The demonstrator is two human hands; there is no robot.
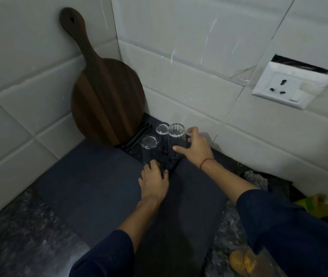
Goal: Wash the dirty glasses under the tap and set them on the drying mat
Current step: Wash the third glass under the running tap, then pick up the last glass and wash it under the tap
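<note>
The right hand is spread wide around the right glass, thumb on its near side and fingers curved round its far side, a red thread at the wrist. The left hand lies on the near edge of the black rack, fingers bent down over the rim; whether they clasp it cannot be told. 3 clear glasses stand upside down on the rack: the right glass, a back glass touching it, and a left glass at the rack's front left. Nearer than the rack, a dark drying mat covers the speckled surface. Behind and left of the rack, a round wooden board leans in the tiled corner. Above and right of the rack, a white socket is on the wall.
</note>
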